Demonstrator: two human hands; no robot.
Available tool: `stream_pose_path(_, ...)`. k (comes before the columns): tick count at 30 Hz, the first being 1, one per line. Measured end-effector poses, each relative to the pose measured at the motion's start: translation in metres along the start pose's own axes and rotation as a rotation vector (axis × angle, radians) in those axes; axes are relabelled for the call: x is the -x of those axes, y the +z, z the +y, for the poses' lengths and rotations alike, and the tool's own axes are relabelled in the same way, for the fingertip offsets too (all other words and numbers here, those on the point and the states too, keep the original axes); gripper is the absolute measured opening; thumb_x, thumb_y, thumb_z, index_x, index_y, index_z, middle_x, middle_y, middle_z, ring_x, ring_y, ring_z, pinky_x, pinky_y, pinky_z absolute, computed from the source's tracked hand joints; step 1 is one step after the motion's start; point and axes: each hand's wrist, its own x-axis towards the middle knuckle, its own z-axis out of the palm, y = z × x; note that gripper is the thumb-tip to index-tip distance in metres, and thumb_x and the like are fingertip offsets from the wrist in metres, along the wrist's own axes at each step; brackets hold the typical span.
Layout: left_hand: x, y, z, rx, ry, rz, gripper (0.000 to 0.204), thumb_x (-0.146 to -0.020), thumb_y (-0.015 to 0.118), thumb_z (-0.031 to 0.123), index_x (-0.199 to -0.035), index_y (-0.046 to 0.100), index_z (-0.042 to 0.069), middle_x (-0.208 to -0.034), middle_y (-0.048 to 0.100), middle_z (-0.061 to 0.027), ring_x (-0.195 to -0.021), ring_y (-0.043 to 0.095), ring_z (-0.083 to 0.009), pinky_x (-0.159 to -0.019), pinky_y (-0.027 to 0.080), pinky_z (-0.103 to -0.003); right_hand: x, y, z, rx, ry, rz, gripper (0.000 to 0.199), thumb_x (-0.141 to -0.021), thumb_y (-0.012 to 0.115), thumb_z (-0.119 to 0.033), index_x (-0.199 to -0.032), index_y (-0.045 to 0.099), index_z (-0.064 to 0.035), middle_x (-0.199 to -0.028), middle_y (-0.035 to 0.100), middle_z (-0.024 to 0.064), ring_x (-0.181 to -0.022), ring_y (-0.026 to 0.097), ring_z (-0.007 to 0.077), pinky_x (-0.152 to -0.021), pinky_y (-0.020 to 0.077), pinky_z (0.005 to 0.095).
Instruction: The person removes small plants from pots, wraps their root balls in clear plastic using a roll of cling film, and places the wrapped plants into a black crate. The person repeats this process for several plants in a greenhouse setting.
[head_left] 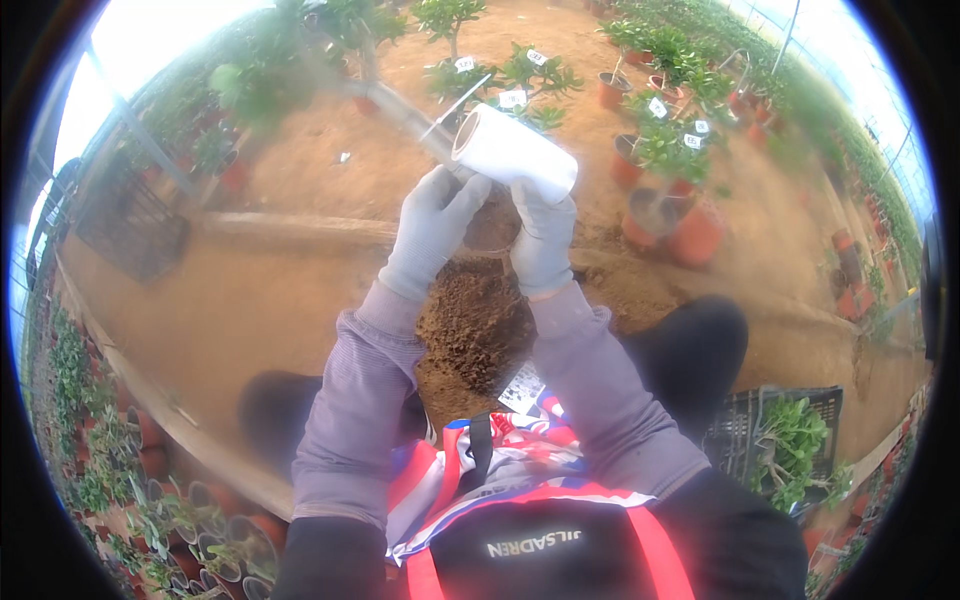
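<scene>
My right hand, in a grey glove, grips the lower side of a roll of white film. The roll is tilted, and its brown cardboard core shows at the left end. Close beside it, my left hand, gloved too, is closed with thumb and fingers together; what it pinches is hidden. A blurred bare stem slants down from the upper left to behind my fingers and the roll. Below and between my hands shows a brown pot, partly covered by them. Loose dark soil lies heaped between my forearms.
Potted leafy plants with white tags stand ahead to the right, beside orange pots. A black crate is at the left. Cut green foliage fills another crate at the lower right. Pots crowd the lower left.
</scene>
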Motion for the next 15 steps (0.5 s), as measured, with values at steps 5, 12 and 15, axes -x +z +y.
stream_pose_path(5,-0.01,0.001,-0.022,0.22,0.19,0.037,0.045,-0.094,0.065,0.013,-0.134,0.047,0.001,-0.118,0.061,-0.0087,-0.1,0.062,-0.015,-0.086,0.052,-0.03,0.021,0.015,-0.007,-0.189,0.132,0.114,0.026,-0.098,0.062,-0.012,-0.119,0.065,0.0024,-0.115,0.065,0.0049,-0.102,0.059,0.0116,-0.088,0.0498,0.0287)
stream_pose_path(12,-0.005,0.011,-0.04,0.387,0.147,0.045,0.051,-0.094,0.064,0.005,-0.138,0.038,-0.003,-0.119,0.059,-0.0088,-0.101,0.061,-0.0143,-0.088,0.052,-0.028,0.014,0.007,-0.001,-0.219,0.169,0.086,0.023,-0.101,0.058,-0.013,-0.116,0.066,0.0025,-0.114,0.065,0.0041,-0.101,0.059,0.0112,-0.087,0.0491,0.0285)
stream_pose_path(15,-0.011,-0.001,-0.037,0.166,0.187,0.093,0.041,-0.093,0.063,0.004,-0.128,0.043,-0.002,-0.112,0.061,-0.0081,-0.097,0.062,-0.0131,-0.086,0.053,-0.027,0.022,0.008,-0.031,-0.185,0.111,0.024,0.028,-0.104,0.053,-0.015,-0.127,0.06,0.0006,-0.12,0.065,0.0071,-0.108,0.062,0.0156,-0.095,0.0497,0.0337)
